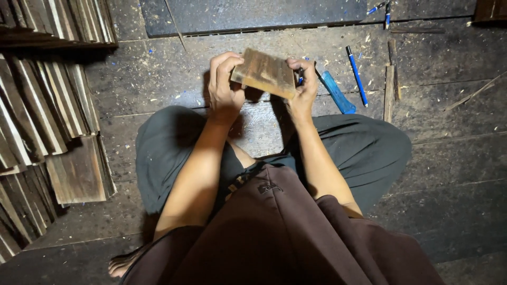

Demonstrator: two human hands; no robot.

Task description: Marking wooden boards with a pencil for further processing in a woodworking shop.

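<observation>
A small rectangular piece of brown wood is held up in front of me over the dark plank floor. My left hand grips its left edge with the fingers curled over the top. My right hand holds the right edge and also pinches a blue pen against it. I sit cross-legged in dark green trousers, and my knees spread out below the hands.
Stacks of thin wooden slats lean at the left, with one flat board beside my knee. A blue tool handle, a blue pen and a thin wood stick lie at the right. A dark slab lies ahead.
</observation>
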